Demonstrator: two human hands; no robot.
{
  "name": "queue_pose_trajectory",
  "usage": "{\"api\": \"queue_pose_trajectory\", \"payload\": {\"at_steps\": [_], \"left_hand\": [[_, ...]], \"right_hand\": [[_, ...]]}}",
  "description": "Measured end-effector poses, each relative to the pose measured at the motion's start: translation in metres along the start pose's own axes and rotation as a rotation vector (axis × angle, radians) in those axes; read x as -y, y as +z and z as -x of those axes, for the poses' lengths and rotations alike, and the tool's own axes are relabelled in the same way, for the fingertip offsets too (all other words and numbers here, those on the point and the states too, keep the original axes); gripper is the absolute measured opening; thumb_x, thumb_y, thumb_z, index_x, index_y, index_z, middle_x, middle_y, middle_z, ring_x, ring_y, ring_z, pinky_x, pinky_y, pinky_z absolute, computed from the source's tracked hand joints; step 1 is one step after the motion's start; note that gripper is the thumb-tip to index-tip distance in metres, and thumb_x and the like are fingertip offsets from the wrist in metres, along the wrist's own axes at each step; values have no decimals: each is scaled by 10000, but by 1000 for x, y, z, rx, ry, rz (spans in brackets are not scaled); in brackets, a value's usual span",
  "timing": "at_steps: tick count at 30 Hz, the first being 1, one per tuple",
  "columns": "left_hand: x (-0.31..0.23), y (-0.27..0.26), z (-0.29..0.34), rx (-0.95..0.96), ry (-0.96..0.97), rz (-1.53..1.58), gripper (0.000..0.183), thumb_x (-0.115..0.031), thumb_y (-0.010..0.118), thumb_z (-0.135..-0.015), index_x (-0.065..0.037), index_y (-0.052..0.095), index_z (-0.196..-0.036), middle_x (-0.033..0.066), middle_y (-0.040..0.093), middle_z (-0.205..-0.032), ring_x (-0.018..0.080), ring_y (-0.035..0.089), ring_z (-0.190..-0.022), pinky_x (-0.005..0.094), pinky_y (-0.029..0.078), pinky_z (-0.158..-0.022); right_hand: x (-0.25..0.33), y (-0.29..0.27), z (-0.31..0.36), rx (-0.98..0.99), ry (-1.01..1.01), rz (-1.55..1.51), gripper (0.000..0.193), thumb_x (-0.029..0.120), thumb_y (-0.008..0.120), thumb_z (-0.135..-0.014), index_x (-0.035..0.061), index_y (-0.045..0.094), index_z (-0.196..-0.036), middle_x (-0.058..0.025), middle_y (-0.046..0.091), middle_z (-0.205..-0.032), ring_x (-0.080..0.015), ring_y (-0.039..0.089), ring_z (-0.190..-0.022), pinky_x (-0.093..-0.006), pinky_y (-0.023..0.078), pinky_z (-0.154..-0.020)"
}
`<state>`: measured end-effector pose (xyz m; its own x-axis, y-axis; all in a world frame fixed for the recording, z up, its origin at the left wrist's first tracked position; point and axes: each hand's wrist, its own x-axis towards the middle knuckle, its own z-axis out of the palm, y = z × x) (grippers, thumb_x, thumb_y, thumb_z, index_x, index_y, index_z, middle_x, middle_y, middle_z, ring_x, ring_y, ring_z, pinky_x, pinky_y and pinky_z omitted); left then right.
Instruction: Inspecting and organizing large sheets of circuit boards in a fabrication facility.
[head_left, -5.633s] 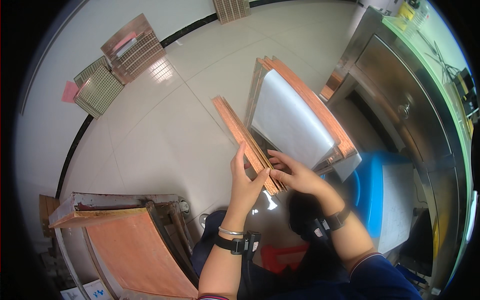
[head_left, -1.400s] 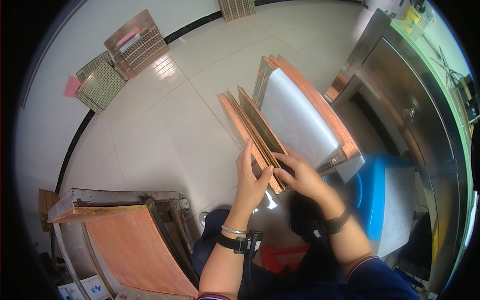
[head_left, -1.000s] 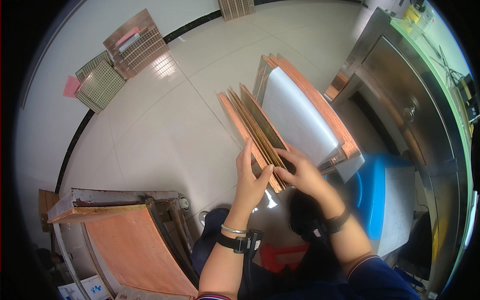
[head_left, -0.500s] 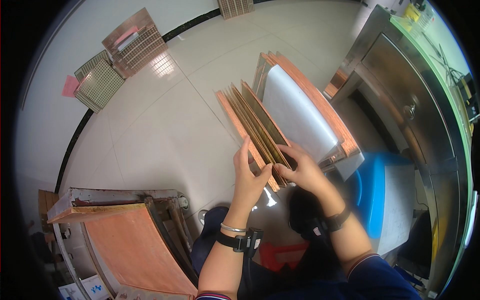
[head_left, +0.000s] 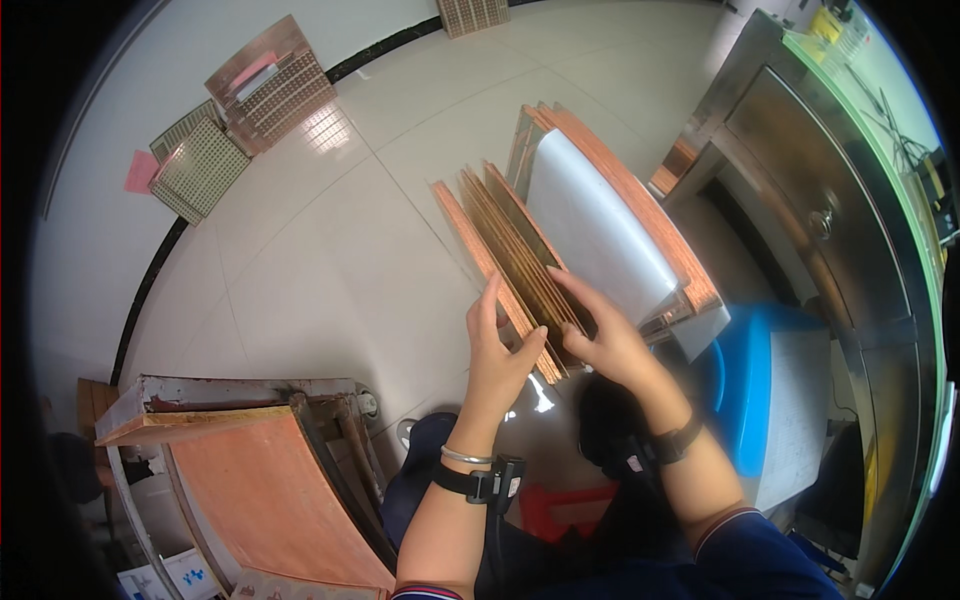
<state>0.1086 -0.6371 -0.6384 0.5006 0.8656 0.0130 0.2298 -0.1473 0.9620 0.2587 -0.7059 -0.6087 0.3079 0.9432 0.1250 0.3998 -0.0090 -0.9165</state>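
A pale, glossy tiled floor [head_left: 320, 290] spreads beneath everything, dark trim marking its far and left edges, and a shiny metal cabinet [head_left: 780, 140] with a round handle bends along its right edge. Toward the floor's left edge, close to the person, a worn, rust-flecked cart [head_left: 200, 394] bears a broad, dull copper-coloured sheet [head_left: 260, 480]. Farther in, a big slanted stack [head_left: 630, 190] shows copper-coloured edges beside a smooth, silvery-white sheet [head_left: 590, 225] with a soft sheen. Just left of that stack, between the two hands, are the thick bundle [head_left: 458, 222] of flat boards, its edges rough and orange, and several thin boards [head_left: 505, 225], dull golden brown, slightly fanned with narrow dark gaps. Their long axis runs slantwise, far left to near right, so most of their length reaches beyond the fingers toward the floor's far edge; what they rest on is hidden. The left hand [head_left: 498, 345] grasps the thick bundle toward its near end, thumb on the right side and fingers on the left. The right hand [head_left: 615, 350] is nearer the thin boards, which lie immediately left of its fingers; thumb and forefinger are parted against them, but whether they pinch any cannot be told.
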Motion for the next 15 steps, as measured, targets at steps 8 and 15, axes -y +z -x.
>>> {"api": "queue_pose_trajectory", "payload": {"at_steps": [8,15], "left_hand": [[-1,-2,0,36,-9,64,780,-104,660,-807,-118,200,-1436,162,299,-1334,277,370,-1151,380,383,-973],[2,-3,-2,69,23,59,775,-115,640,-825,-114,177,-1446,167,294,-1352,288,333,-1232,386,355,-1018]], "right_hand": [[1,-1,3,110,-74,307,405,258,643,-798,47,604,-1142,-219,428,-1330,-388,442,-1209,-413,390,-987],[-2,-2,1,112,-78,340,516,346,726,-744,51,605,-1149,-223,390,-1356,-390,432,-1219,-430,387,-988]]}}
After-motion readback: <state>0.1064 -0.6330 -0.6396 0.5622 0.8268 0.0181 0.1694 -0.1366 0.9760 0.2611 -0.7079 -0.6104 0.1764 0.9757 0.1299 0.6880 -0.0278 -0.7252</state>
